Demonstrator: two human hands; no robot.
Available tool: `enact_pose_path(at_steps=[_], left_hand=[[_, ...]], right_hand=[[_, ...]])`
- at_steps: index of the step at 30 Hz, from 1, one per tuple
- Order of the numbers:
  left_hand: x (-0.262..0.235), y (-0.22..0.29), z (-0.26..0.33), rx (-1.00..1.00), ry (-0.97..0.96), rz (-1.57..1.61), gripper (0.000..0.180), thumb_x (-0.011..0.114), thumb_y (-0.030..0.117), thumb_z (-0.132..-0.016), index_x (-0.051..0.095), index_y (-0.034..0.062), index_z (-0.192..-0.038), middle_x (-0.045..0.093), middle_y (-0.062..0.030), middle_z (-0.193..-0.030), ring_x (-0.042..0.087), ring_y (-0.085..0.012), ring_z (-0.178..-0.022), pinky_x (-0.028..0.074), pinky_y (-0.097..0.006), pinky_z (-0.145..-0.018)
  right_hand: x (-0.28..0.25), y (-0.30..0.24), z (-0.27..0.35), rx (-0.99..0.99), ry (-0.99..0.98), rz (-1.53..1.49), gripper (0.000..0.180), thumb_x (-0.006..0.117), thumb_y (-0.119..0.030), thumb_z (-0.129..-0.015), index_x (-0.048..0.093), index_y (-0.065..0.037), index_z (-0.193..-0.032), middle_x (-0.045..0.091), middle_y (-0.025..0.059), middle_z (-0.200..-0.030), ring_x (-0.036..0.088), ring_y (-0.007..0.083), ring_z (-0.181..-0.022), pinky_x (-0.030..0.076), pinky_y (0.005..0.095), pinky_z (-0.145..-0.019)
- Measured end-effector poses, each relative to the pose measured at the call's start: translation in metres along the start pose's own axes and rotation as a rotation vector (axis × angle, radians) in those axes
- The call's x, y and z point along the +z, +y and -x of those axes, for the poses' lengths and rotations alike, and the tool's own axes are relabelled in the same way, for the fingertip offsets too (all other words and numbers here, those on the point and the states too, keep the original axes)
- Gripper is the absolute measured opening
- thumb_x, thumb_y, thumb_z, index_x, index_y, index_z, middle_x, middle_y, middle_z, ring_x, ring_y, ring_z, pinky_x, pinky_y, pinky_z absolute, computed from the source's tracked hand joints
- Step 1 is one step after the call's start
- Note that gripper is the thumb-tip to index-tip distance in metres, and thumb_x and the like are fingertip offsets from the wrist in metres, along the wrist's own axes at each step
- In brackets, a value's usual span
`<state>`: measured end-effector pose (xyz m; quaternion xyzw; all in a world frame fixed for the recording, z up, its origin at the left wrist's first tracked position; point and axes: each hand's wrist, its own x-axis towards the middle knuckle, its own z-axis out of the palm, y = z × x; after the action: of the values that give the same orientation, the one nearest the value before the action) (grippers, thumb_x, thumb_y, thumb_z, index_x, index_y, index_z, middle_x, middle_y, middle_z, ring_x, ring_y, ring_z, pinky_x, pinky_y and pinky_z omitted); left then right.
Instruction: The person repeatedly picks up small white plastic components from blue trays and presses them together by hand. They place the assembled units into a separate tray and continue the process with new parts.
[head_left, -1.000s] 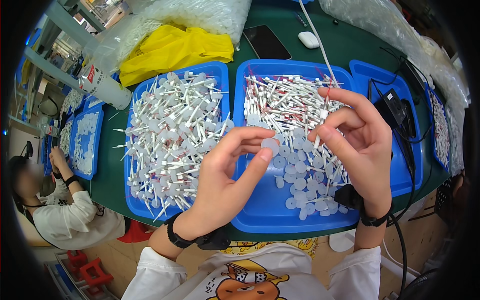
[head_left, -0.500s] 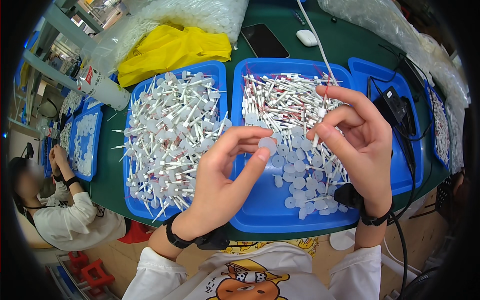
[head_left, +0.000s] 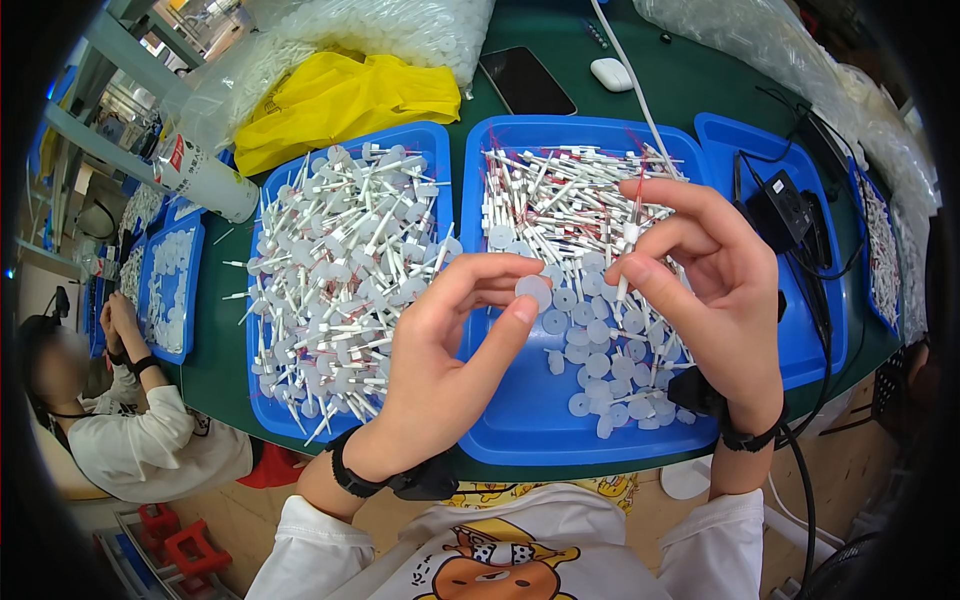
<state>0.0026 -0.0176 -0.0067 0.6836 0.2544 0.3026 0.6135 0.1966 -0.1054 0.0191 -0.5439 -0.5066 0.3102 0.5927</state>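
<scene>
Between thumb and index finger, my left hand pinches a translucent round disc by its edge. My right hand grips a thin white stick-like part with red wires at its top; the stick points downward, apart from the disc. Both hands hover over a blue tray with loose white sticks at its far end and loose translucent discs nearer me. To the left, a second blue tray is heaped with white sticks that have discs on them.
A yellow bag, a white cup, a black phone and a white earbud case lie beyond the trays. On the right, another blue tray holds a black adapter and cables. A co-worker sits at the left.
My right hand has shifted slightly left with the white stick, bringing it a little nearer to the disc. My left hand has hardly moved.
</scene>
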Motion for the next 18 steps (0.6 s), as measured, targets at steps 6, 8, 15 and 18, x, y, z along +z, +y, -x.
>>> enact_pose_path(at_steps=[6, 8, 15, 18], left_hand=[[0.0001, -0.0005, 0.0003, 0.0, 0.001, 0.01, 0.028, 0.058, 0.007, -0.098, 0.056, -0.0044, -0.124, 0.066, -0.0147, -0.116, 0.063, -0.0169, -0.103, 0.048, -0.031, -0.093], [0.0001, -0.0007, 0.0003, -0.004, 0.001, 0.012, 0.028, 0.057, 0.007, -0.098, 0.056, -0.0043, -0.124, 0.066, -0.0146, -0.116, 0.063, -0.0169, -0.103, 0.048, -0.031, -0.093], [0.0008, 0.001, 0.0002, -0.015, 0.006, 0.019, 0.029, 0.057, 0.006, -0.098, 0.055, -0.0041, -0.125, 0.066, -0.0142, -0.116, 0.063, -0.0169, -0.103, 0.048, -0.031, -0.093], [0.0001, -0.0003, 0.0003, -0.014, -0.001, 0.012, 0.029, 0.057, 0.006, -0.098, 0.055, -0.0041, -0.125, 0.066, -0.0139, -0.116, 0.063, -0.0168, -0.103, 0.048, -0.031, -0.093]], right_hand=[[-0.0004, 0.0022, -0.0001, -0.064, -0.048, 0.148, 0.048, 0.069, 0.008, -0.082, 0.056, 0.007, -0.128, 0.068, 0.0057, -0.088, 0.065, 0.0106, -0.085, 0.048, 0.0268, -0.086], [0.0002, 0.0022, 0.0002, -0.078, -0.052, 0.176, 0.049, 0.071, 0.008, -0.081, 0.057, 0.006, -0.128, 0.068, 0.0049, -0.088, 0.064, 0.0097, -0.084, 0.047, 0.0264, -0.086], [-0.0001, 0.004, 0.0014, -0.08, -0.065, 0.192, 0.051, 0.073, 0.007, -0.08, 0.057, 0.004, -0.128, 0.068, 0.0037, -0.086, 0.063, 0.0088, -0.083, 0.045, 0.0249, -0.086], [0.0019, 0.002, 0.0016, -0.07, -0.047, 0.172, 0.049, 0.072, 0.007, -0.08, 0.058, 0.004, -0.127, 0.068, 0.004, -0.085, 0.063, 0.0086, -0.083, 0.045, 0.0244, -0.085]])
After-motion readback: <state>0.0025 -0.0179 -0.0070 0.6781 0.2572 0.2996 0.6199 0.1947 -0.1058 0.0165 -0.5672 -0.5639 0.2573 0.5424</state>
